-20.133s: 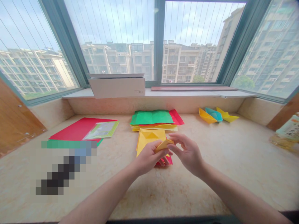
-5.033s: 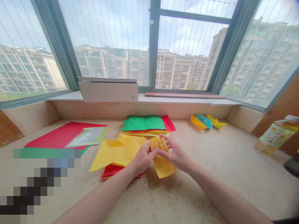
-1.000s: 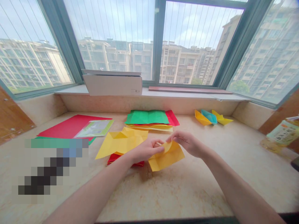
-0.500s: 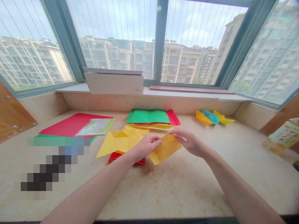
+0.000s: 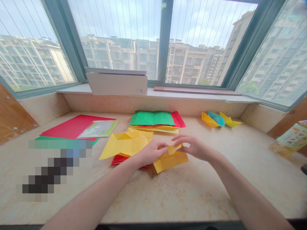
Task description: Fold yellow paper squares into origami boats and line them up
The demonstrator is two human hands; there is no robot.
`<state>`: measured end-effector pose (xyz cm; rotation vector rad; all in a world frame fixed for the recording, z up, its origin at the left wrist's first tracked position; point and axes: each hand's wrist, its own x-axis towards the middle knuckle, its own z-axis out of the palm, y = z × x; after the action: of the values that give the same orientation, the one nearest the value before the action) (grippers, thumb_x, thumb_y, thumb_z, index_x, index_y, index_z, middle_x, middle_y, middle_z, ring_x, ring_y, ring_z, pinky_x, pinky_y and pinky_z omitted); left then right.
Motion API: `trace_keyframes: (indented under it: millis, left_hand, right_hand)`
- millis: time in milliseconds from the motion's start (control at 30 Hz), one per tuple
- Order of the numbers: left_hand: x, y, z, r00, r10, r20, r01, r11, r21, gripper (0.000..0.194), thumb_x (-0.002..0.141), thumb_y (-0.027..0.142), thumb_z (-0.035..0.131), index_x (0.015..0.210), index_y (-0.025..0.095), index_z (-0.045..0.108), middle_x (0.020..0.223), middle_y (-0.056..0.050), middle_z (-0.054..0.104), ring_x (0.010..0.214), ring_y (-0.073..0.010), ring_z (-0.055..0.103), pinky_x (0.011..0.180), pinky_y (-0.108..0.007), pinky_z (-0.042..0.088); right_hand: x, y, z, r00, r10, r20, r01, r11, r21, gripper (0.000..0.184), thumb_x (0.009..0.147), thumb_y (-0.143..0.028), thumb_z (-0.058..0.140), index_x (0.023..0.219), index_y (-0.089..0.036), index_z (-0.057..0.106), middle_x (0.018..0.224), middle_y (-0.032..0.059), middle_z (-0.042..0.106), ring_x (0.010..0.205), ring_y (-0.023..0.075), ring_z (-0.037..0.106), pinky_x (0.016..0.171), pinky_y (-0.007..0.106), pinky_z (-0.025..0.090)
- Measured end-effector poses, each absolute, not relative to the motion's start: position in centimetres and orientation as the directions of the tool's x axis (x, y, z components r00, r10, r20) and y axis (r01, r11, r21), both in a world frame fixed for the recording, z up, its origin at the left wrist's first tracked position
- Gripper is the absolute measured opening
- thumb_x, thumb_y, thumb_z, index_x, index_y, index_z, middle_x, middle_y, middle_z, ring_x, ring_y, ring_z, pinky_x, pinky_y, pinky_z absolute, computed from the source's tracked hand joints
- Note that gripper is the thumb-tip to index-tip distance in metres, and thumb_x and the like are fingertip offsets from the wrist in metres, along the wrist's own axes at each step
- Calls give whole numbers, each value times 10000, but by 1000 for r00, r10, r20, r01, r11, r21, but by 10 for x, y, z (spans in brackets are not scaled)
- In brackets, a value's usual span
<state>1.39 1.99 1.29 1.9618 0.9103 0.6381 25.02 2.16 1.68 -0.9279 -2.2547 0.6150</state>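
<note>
An orange-yellow sheet of paper [image 5: 170, 159] lies on the marble counter [image 5: 182, 195] with its upper edge lifted. My left hand [image 5: 150, 152] pinches that edge from the left, fingers closed on it. On the right, my right hand [image 5: 195, 147] grips the same edge, thumb and fingers curled round the paper. Just left of my hands lies a creased yellow sheet [image 5: 124, 143] on top of a red sheet [image 5: 118, 159].
A stack of green, red and yellow sheets [image 5: 153, 119] lies behind my hands. Three folded paper boats [image 5: 217, 118] stand at the back right. Large red paper [image 5: 72, 127] lies at left, a white box [image 5: 117, 82] on the sill, a bottle [image 5: 291, 139] at far right.
The orange-yellow sheet was held up and spread between both hands; now it lies lower on the counter and my hands have come closer together at its top edge.
</note>
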Motion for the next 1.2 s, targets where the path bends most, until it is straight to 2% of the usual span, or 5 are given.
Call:
trace_keyframes:
  millis: [300, 667, 933, 1067, 1200]
  left_hand:
    - [17, 15, 13, 613, 785, 84, 373, -382, 846, 306, 886, 327, 502, 952, 149, 741, 833, -29, 706, 789, -187, 601, 685, -254, 439]
    - [19, 12, 12, 583, 810, 64, 283, -276, 918, 300, 838, 370, 585, 972, 158, 748, 715, -11, 690, 742, -211, 633, 672, -273, 460]
    - [19, 22, 13, 197, 979, 55, -137, -28, 990, 500, 809, 393, 675, 1258, 192, 585, 1001, -76, 707, 966, -230, 677, 863, -331, 531]
    - [23, 17, 20, 282, 959, -15, -326, 111, 939, 518, 815, 408, 688, 1274, 211, 552, 1128, -104, 685, 1005, -246, 689, 875, -391, 555]
    - [29, 8, 21, 381, 908, 176, -458, 19, 889, 490, 832, 354, 694, 1275, 184, 569, 1241, -125, 662, 1171, -257, 619, 1035, -415, 460]
  right_hand:
    - [234, 10, 19, -460, 830, 315, 546, 544, -637, 65, 852, -213, 660, 818, -201, 715, 779, 11, 724, 730, 154, 639, 689, 260, 491]
    - [226, 10, 11, -404, 837, 369, 648, 547, -531, 158, 887, -305, 612, 819, -209, 719, 740, 17, 705, 667, 165, 611, 635, 282, 450]
    - [226, 16, 7, -48, 864, 502, 659, 405, -634, 196, 899, -354, 589, 879, -194, 700, 766, 23, 706, 647, 175, 607, 610, 288, 442]
    - [223, 16, 5, 64, 859, 507, 626, 361, -691, 233, 898, -394, 582, 914, -192, 698, 801, 39, 725, 650, 190, 634, 598, 292, 454]
    - [219, 14, 6, 208, 828, 521, 578, 325, -748, 280, 904, -435, 561, 942, -185, 682, 815, 62, 733, 667, 207, 651, 587, 291, 469]
